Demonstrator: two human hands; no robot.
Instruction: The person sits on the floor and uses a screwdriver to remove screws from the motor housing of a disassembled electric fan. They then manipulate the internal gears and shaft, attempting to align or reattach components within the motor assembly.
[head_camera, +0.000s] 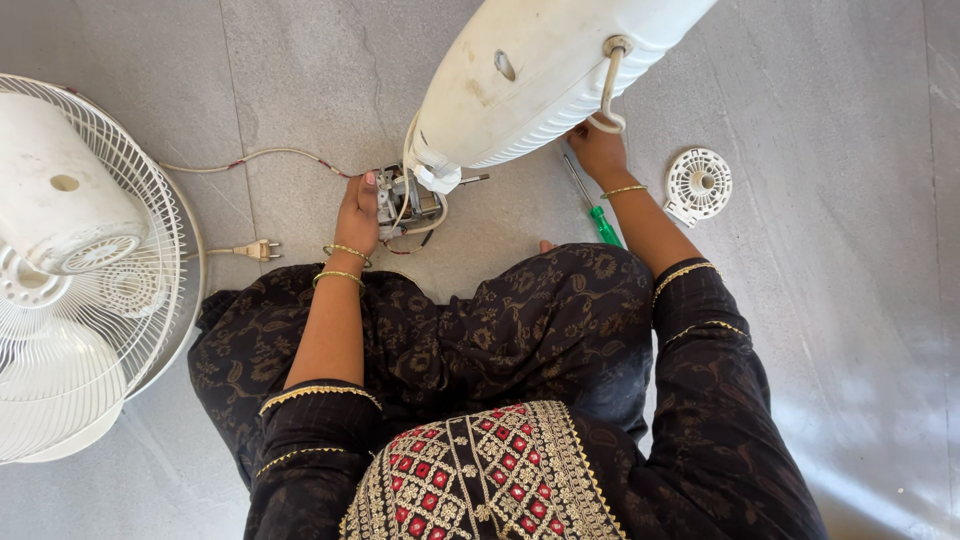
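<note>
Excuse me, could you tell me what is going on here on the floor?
A person sits on the floor with a fan in pieces. The left hand holds the bare fan motor, and the right hand steadies the white fan base, tipped up with its cord showing. A green screwdriver lies beside the right wrist; a wire fan guard rests to the left.

A bare fan motor (408, 203) — metal, wires looping from it — sits on the grey floor (300, 80). Just beside it, a white, scuffed fan base (540, 75) is tipped on edge — underside showing.
</note>
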